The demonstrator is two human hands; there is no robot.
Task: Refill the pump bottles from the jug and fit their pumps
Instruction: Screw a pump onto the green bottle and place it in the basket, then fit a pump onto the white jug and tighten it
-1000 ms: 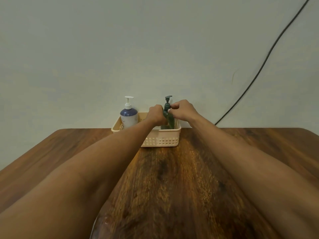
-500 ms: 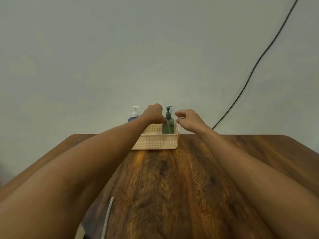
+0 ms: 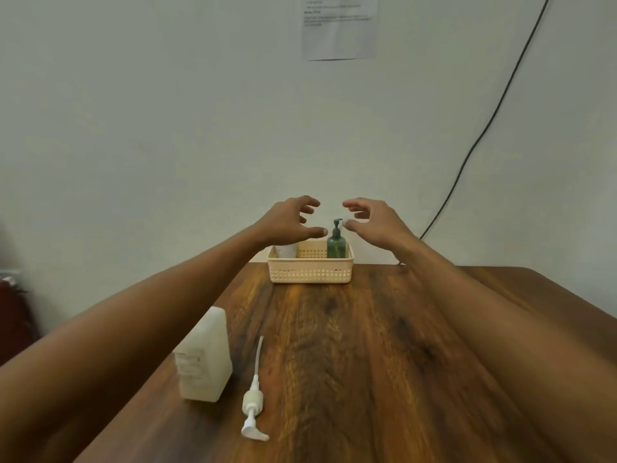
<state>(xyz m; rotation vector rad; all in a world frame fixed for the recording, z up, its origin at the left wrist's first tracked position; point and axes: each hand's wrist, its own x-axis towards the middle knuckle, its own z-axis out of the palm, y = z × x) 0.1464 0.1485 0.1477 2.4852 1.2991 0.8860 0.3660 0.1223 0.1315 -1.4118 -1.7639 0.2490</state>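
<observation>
Left hand, grip released like the right hand, hides most of a white bottle.

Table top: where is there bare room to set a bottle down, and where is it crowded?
The table is bare across its middle and right, from the basket back to the near edge. The near left is crowded: the jug and the loose white pump lie close together. The basket's middle, left of the green bottle, also looks free.

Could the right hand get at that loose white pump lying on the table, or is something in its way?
Probably yes. The right hand is open and empty, up by the basket. The white pump lies flat on bare table beside the jug, nothing covering it; the hand would just have to draw back.
</observation>
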